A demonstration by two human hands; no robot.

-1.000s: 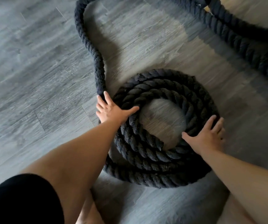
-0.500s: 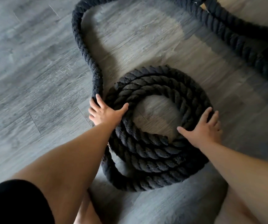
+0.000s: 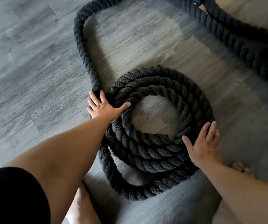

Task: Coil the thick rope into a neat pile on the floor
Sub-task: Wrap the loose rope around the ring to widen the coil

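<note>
Rope coils between my flat hands, left hand fingers spread on its outer left turns, right hand fingers spread on its right edge.

Thick black twisted rope lies on the grey plank floor, wound flat into a round coil of several turns with bare floor showing in its centre. Lowest turn bulges out loose toward me. Uncoiled tail leaves the coil's left side, runs away, loops right.
</note>
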